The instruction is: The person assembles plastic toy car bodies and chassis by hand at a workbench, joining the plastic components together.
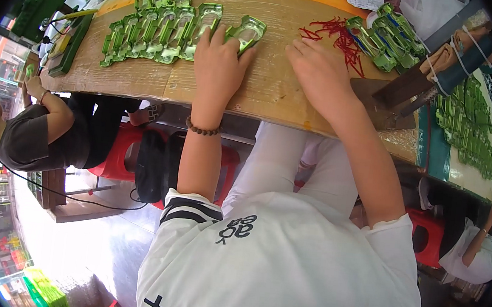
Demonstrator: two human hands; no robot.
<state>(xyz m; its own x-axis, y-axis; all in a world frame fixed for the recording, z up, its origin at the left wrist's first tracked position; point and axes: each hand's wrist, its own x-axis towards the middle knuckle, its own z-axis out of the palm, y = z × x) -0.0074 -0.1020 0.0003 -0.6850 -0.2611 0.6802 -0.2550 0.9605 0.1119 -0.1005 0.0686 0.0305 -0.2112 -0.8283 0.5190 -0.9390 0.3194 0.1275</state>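
Note:
My left hand [220, 64] is over the table, with its thumb and index finger closed on the near end of a green see-through plastic frame [250, 31]. Its other fingers reach toward the right end of a block of similar green frames [151, 32], laid side by side in rows. To the right, my right hand [319, 74] has its fingers curled together just above the tabletop. Whatever its fingertips may hold is hidden. Beyond that hand lies a loose heap of short red strips [345, 41], thin and tangled.
More green frames [384, 39] lie stacked behind the red heap. A dark upright post [409, 81] with tied wrapping stands at the right. Green parts cover a side table [470, 129] farther right. At left, a co-worker [38, 132] sits by a green machine [39, 9].

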